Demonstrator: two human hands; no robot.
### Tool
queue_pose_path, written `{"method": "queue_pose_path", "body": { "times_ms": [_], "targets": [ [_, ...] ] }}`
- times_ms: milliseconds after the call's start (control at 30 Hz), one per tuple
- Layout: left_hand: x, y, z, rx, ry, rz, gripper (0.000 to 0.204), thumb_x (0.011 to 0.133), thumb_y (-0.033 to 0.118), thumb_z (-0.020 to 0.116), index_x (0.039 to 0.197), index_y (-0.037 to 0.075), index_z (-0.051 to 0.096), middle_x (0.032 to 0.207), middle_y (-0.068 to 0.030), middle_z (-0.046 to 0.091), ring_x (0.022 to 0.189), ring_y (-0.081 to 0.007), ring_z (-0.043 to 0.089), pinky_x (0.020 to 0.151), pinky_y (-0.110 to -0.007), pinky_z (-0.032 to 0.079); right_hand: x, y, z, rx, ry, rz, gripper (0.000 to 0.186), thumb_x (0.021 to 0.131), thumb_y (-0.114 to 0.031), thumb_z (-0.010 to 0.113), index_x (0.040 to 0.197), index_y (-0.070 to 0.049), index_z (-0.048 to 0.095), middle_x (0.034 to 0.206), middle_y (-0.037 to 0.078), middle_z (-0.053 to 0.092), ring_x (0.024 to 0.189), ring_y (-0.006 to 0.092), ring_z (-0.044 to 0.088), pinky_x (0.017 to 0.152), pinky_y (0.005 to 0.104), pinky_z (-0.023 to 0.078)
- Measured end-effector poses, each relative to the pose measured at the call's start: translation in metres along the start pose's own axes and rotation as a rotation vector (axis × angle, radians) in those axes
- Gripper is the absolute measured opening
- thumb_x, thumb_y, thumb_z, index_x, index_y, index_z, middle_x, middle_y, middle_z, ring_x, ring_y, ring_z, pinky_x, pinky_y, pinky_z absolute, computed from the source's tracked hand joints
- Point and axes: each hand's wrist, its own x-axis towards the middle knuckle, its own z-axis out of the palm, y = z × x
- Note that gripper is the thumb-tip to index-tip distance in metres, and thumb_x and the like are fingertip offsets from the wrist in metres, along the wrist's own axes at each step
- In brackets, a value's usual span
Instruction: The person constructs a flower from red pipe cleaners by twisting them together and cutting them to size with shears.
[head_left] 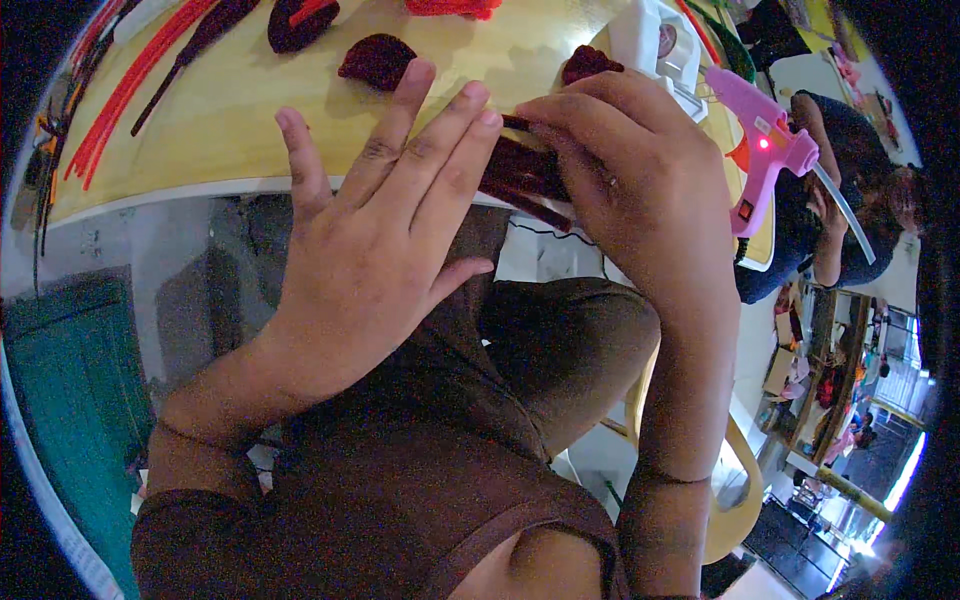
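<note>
My left hand (375, 215) is held palm down over the table's near edge, fingers stretched out and thumb apart, holding nothing. Its fingertips come close to those of my right hand (650, 165), which is closed in a pinch on the end of a dark chenille stem (515, 123). Just below that pinch lie several dark red chenille stems (524, 178), partly covered by my right hand and sticking out past the table edge. Dark red fuzzy shaped pieces rest beyond my hands, one (376, 62) past the left fingertips and another (590, 64) behind the right knuckles.
Bright red chenille stems (140, 85) and a dark bundle (200, 55) lie on the pale table (240, 130) at left. At right, a pink glue gun (762, 145) with a lit red light stands by a white holder (650, 45). Another person (850, 170) sits beyond it.
</note>
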Motion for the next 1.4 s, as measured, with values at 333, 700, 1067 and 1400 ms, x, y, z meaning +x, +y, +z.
{"method": "queue_pose_path", "body": {
  "times_ms": [333, 700, 1067, 1400],
  "targets": [
    [0.000, -0.001, 0.001, -0.022, 0.025, 0.012, 0.091, 0.067, 0.040, 0.073, 0.143, 0.013, 0.033, 0.152, -0.0019, 0.026, 0.144, -0.0280, 0.015, 0.104, -0.071, -0.002, -0.001, 0.010, 0.001, 0.129, 0.008, 0.022, 0.016, 0.074, -0.007, 0.073, 0.090, -0.008, 0.071, 0.087, 0.007, 0.064, 0.079, 0.0225, 0.064, 0.069, 0.0311, 0.052],
    [-0.001, 0.003, 0.004, -0.014, 0.055, 0.014, 0.091, 0.067, 0.038, 0.074, 0.143, 0.012, 0.034, 0.151, -0.0021, 0.028, 0.143, -0.0265, 0.017, 0.104, -0.070, -0.004, -0.012, 0.007, -0.005, 0.213, 0.028, 0.053, 0.022, 0.073, -0.011, 0.074, 0.094, -0.007, 0.071, 0.091, 0.008, 0.066, 0.086, 0.0245, 0.063, 0.076, 0.0330, 0.050],
    [-0.008, -0.001, 0.002, 0.039, 0.010, 0.007, 0.094, 0.069, 0.039, 0.073, 0.146, 0.011, 0.028, 0.154, -0.0018, 0.023, 0.144, -0.0254, 0.016, 0.102, -0.072, -0.004, -0.030, -0.008, -0.007, 0.124, 0.005, 0.010, 0.029, 0.068, -0.015, 0.077, 0.096, -0.011, 0.072, 0.106, 0.003, 0.068, 0.104, 0.0253, 0.059, 0.087, 0.0356, 0.047],
    [-0.003, 0.006, -0.015, 0.074, -0.088, -0.011, 0.105, 0.068, 0.043, 0.074, 0.148, 0.006, 0.017, 0.154, -0.0062, 0.022, 0.144, -0.0267, 0.015, 0.102, -0.073, 0.001, -0.034, -0.022, 0.010, 0.034, 0.137, 0.021, 0.027, 0.070, -0.008, 0.075, 0.096, -0.011, 0.073, 0.106, 0.003, 0.068, 0.106, 0.0254, 0.058, 0.090, 0.0359, 0.046]
  ]
}}
